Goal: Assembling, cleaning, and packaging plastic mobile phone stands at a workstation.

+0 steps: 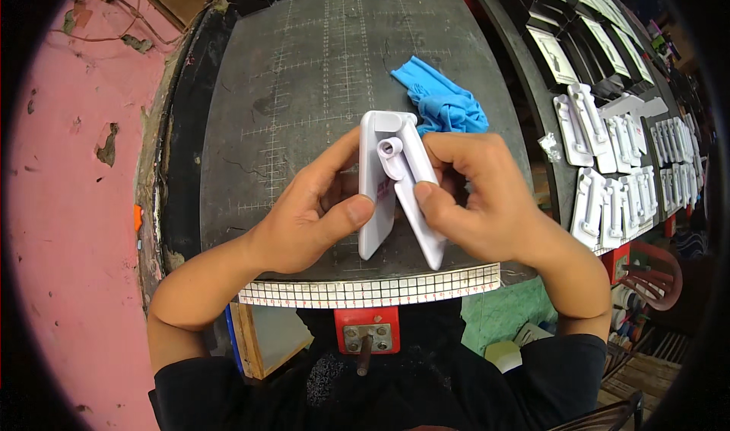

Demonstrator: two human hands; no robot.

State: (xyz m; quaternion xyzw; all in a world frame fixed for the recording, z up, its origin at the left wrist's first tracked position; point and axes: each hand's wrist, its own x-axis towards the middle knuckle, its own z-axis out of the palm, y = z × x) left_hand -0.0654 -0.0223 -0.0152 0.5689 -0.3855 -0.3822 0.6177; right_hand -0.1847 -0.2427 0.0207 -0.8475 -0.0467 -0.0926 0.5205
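Between my two hands is a white plastic folding stand (370, 180), its two flat panels spread in a narrow V and joined at the far end. A round hollow post shows inside the fold. My left hand (315, 210) grips the left panel, thumb on the inner edge and fingers behind. My right hand (475, 191) pinches the right panel, with the thumb on its edge and the other fingers curled behind, partly hidden. Just beyond the right hand, a crumpled blue cloth (445, 100) lies on the dark work table (251, 112).
A gridded ruler strip (365, 288) runs along the near table edge, above a red clamp-like fitting (368, 331). Several similar white stands (601, 203) and black-and-white boxes (553, 55) cover the bench on the right. A pink wall (84, 203) borders the left.
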